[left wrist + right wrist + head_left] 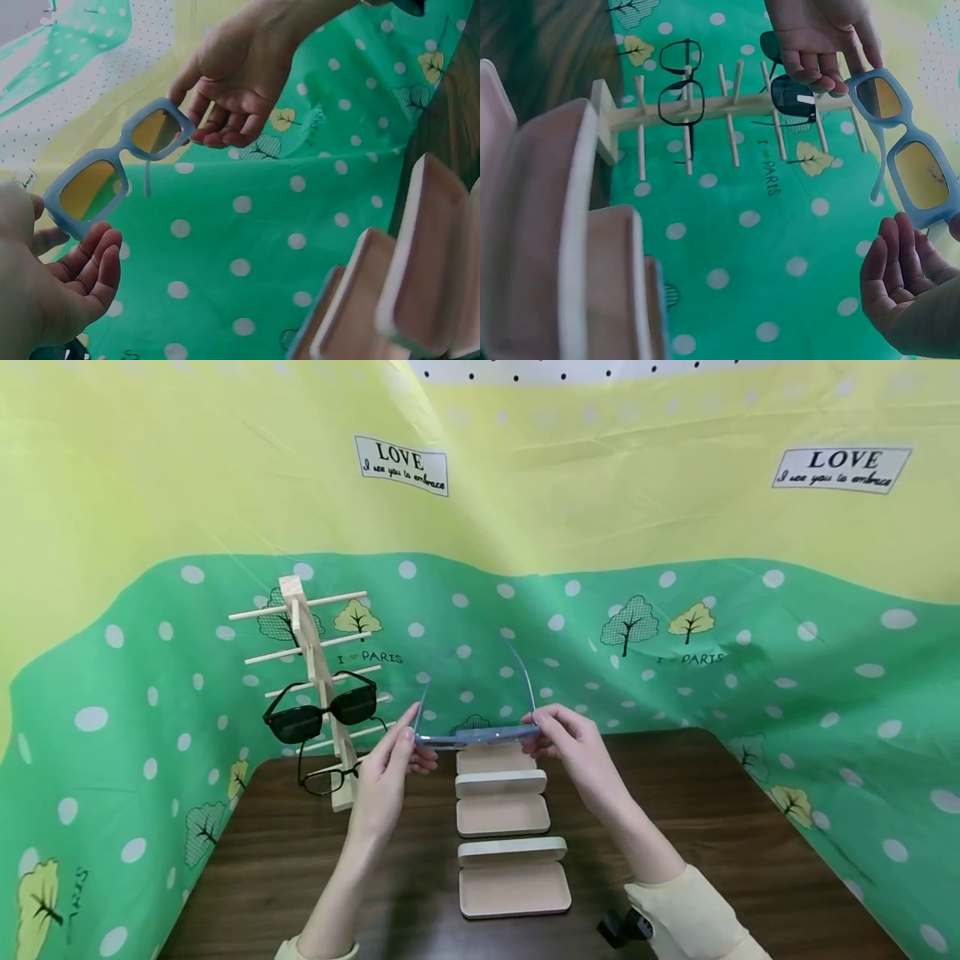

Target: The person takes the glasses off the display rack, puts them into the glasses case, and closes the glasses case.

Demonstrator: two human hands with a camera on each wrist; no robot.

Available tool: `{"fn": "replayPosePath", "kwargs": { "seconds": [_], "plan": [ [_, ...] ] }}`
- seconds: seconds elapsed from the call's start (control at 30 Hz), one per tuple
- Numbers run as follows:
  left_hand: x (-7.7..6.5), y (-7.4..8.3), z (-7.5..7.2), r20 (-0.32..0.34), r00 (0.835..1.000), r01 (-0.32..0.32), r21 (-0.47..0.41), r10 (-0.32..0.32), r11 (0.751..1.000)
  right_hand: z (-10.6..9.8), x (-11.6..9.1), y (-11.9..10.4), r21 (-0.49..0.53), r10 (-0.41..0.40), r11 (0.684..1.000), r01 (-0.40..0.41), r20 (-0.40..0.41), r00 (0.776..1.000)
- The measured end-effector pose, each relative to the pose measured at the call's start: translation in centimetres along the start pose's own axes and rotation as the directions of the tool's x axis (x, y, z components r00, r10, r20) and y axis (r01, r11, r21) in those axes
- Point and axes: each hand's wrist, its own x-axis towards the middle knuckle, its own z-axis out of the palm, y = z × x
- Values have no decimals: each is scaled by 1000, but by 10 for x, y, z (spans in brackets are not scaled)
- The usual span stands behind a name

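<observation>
Between both hands hangs a pair of sunglasses (480, 737) with a pale blue frame; its lenses look yellow in the wrist views. The temples are unfolded and point away. My left hand (386, 768) pinches the left end of the frame, and my right hand (573, 747) pinches the right end. In the left wrist view the sunglasses (120, 154) slant between the two hands. The right wrist view shows the frame (909, 131) pinched at each end too. Below stand glasses cases with lids raised: a front case (515, 889), a middle case (504, 816) and a partly hidden back case (495, 760).
A wooden display rack (318, 668) with pegs stands at the left, bearing black sunglasses (322, 714) and thin-framed eyeglasses (324, 783). A black object (618, 931) lies by the right sleeve. A patterned cloth (637, 685) hangs behind the dark wooden table (675, 793).
</observation>
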Motion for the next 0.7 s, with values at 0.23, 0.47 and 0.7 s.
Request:
{"fn": "replayPosePath", "kwargs": {
  "seconds": [0.23, 0.47, 0.7],
  "plan": [
    [-15, -21, 13, 18, 1000, 24, -9, -23, 1000, -5, -17, 27, -5, 17, 1000, -18, -33, 999],
    [-29, -44, 19, 34, 997, 64, -20, -63, 998, -3, -31, 50, -16, 48, 999, -49, -68, 997],
    [-41, -60, 25, 57, 994, 97, -33, -95, 995, -4, -45, 68, -10, 81, 997, -82, -85, 993]
  ]
}}
